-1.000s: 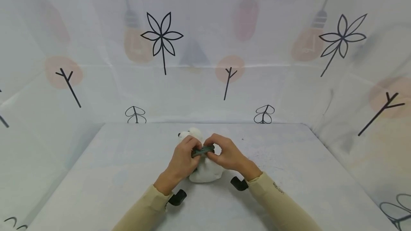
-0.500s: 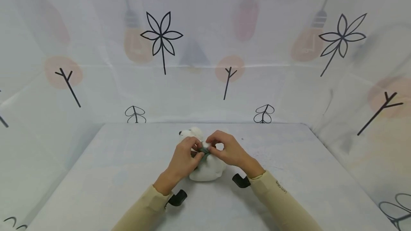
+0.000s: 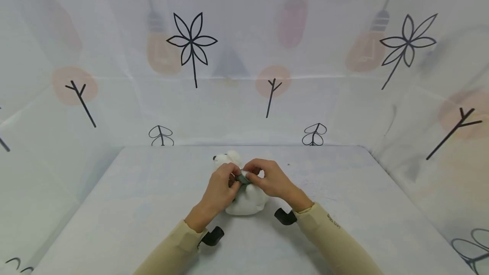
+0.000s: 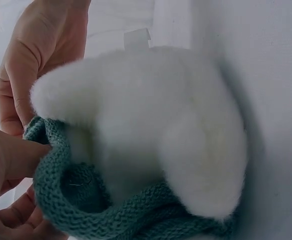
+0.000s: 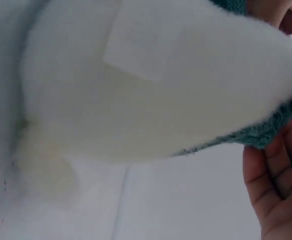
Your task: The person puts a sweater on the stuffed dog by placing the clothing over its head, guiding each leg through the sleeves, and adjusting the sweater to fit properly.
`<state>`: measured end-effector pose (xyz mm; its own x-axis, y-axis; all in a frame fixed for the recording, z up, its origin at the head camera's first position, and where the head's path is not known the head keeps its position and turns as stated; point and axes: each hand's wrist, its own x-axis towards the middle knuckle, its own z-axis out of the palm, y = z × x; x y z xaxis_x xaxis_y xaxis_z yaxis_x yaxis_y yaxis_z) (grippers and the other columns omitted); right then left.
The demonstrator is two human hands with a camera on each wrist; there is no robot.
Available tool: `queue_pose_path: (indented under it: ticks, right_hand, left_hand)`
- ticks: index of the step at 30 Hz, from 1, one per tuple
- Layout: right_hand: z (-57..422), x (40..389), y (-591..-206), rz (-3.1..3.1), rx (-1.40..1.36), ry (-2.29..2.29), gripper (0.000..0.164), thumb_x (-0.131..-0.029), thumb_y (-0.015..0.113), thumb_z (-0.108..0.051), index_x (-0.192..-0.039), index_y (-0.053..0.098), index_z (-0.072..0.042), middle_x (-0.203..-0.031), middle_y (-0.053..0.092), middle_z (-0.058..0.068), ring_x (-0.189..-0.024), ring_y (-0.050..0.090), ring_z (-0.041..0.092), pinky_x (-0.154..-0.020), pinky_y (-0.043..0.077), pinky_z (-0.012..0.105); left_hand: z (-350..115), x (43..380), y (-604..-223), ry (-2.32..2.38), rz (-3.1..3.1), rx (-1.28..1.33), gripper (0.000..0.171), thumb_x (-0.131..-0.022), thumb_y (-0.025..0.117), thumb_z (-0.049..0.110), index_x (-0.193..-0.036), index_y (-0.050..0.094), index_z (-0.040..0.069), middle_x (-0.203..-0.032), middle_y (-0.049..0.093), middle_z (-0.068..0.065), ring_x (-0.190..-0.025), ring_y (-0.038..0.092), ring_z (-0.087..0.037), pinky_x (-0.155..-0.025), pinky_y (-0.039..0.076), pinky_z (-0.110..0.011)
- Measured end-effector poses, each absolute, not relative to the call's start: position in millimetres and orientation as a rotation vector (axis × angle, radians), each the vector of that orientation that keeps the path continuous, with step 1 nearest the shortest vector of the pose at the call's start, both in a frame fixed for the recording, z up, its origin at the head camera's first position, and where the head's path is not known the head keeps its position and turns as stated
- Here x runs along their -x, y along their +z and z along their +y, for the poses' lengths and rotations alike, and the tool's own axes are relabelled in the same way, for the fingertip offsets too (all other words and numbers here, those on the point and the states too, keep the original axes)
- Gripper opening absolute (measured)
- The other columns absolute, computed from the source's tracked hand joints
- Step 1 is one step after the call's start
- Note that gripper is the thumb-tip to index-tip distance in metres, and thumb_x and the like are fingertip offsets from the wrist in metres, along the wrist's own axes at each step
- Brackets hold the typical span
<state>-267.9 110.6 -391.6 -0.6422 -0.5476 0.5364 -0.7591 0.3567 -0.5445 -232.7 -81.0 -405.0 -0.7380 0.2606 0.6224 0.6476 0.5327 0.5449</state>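
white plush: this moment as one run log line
left hand: grips green knit; right hand: pinches green knit; white plush: on table, against green knit

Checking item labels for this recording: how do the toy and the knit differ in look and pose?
Colour: the toy is white, while the knit is teal green.
Surface: the toy has fluffy pile; the knit shows rows of stitches.
Pose: the toy, rounded and full, rests on the table; the knit is bunched in folds against the toy.
Both look soft.
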Motion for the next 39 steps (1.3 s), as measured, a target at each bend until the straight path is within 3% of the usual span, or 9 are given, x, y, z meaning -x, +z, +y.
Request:
queue_pose_path:
  ticks: [9, 16, 20, 25, 29, 33, 39]
  right_hand:
    - [110.0, 267.0, -394.0, -2.289, -1.068, 1.259, 0.016, -0.09, 0.065, -0.005, -0.105, 0.064, -0.01, -0.085, 0.065, -0.006, -0.076, 0.06, 0.01, -0.067, 0.049, 0.033]
    - [106.8, 251.9, -369.2, -2.342, -0.97, 1.45, 0.015, -0.089, 0.061, 0.004, -0.104, 0.062, 0.003, -0.087, 0.066, 0.014, -0.077, 0.061, 0.025, -0.069, 0.049, 0.029]
    - [114.1, 264.8, -375.8, -2.332, -0.923, 1.583, 0.015, -0.089, 0.061, 0.004, -0.104, 0.061, 0.004, -0.088, 0.065, 0.016, -0.077, 0.06, 0.029, -0.065, 0.048, 0.027]
    - [120.6, 276.5, -384.7, -2.34, -0.859, 1.605, 0.016, -0.091, 0.063, -0.003, -0.106, 0.061, -0.001, -0.089, 0.065, 0.01, -0.076, 0.06, 0.024, -0.066, 0.048, 0.03]
    - [116.9, 271.6, -384.1, -2.421, -0.892, 1.409, 0.016, -0.092, 0.065, -0.014, -0.107, 0.063, -0.01, -0.087, 0.064, -0.001, -0.075, 0.059, 0.014, -0.068, 0.048, 0.033]
    - [111.4, 265.8, -382.9, -2.479, -0.964, 1.175, 0.021, -0.087, 0.071, -0.023, -0.105, 0.064, -0.017, -0.088, 0.058, -0.006, -0.067, 0.052, 0.013, -0.059, 0.046, 0.03]
    - [111.0, 265.6, -386.6, -2.475, -0.964, 1.087, 0.02, -0.086, 0.069, -0.014, -0.105, 0.063, -0.015, -0.089, 0.057, -0.006, -0.064, 0.048, 0.012, -0.056, 0.044, 0.026]
  left_hand:
    - [-81.0, 233.3, -404.8, -1.094, -2.329, 0.727, 0.03, -0.077, 0.068, -0.01, -0.099, 0.061, 0.01, -0.087, 0.056, -0.001, -0.063, 0.051, -0.008, -0.058, 0.047, -0.022]
    - [-80.7, 231.1, -406.2, -1.026, -2.377, 0.696, 0.046, -0.072, 0.066, -0.013, -0.11, 0.058, 0.012, -0.095, 0.053, -0.006, -0.059, 0.046, -0.007, -0.055, 0.044, -0.022]
    - [-80.9, 231.2, -407.3, -0.957, -2.389, 0.715, 0.048, -0.073, 0.063, -0.013, -0.113, 0.058, 0.012, -0.097, 0.053, -0.008, -0.067, 0.051, -0.012, -0.059, 0.045, -0.025]
    - [-81.4, 231.0, -408.0, -0.914, -2.395, 0.734, 0.046, -0.074, 0.062, -0.013, -0.113, 0.058, 0.011, -0.098, 0.053, -0.009, -0.077, 0.056, -0.018, -0.065, 0.048, -0.031]
    - [-81.7, 231.9, -409.2, -0.953, -2.406, 0.709, 0.041, -0.075, 0.066, -0.01, -0.111, 0.059, 0.01, -0.097, 0.053, -0.009, -0.069, 0.052, -0.013, -0.061, 0.046, -0.027]
    - [-81.2, 233.0, -408.7, -1.033, -2.4, 0.684, 0.039, -0.075, 0.069, -0.007, -0.11, 0.058, 0.008, -0.096, 0.053, -0.009, -0.062, 0.048, -0.008, -0.057, 0.045, -0.022]
    - [-80.0, 231.7, -407.9, -1.03, -2.43, 0.688, 0.043, -0.074, 0.068, -0.008, -0.114, 0.059, 0.008, -0.099, 0.053, -0.009, -0.063, 0.048, -0.009, -0.057, 0.044, -0.023]
